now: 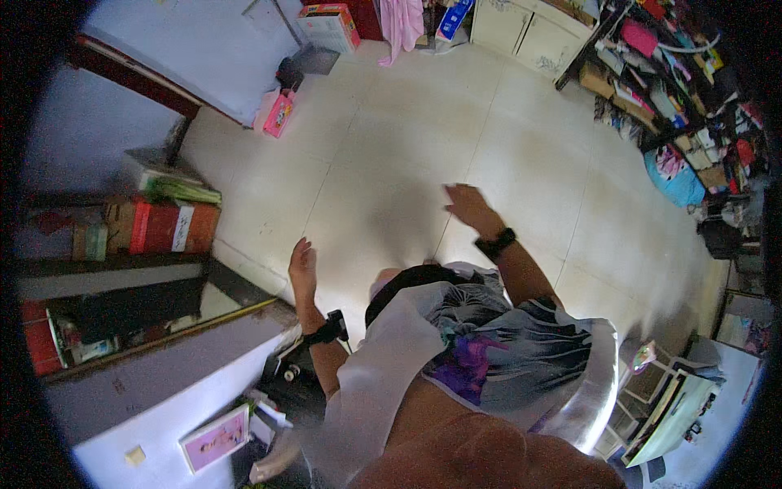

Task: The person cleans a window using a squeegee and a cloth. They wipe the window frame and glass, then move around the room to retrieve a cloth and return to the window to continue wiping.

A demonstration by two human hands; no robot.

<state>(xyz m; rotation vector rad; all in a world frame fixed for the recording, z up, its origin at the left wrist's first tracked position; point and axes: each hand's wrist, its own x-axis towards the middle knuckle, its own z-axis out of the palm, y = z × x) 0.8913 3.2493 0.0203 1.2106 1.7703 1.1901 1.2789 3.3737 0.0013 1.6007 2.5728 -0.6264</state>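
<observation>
My left hand hangs over the tiled floor with nothing in it, its fingers loosely extended. A black strap with a small device is around my left wrist. Farther forward, my right hand is also bare, slightly blurred, fingers stretched out above the tiles. It wears a black wrist strap. Neither hand touches anything. Closest to my left hand is the end of a dark-edged cabinet. Below my hands is my own grey patterned shirt.
Red boxes stand at the left. A pink box sits on the floor by the wall. Ahead are a printed carton, a hanging pink cloth and a white cabinet. Cluttered shelves and a blue bag line the right.
</observation>
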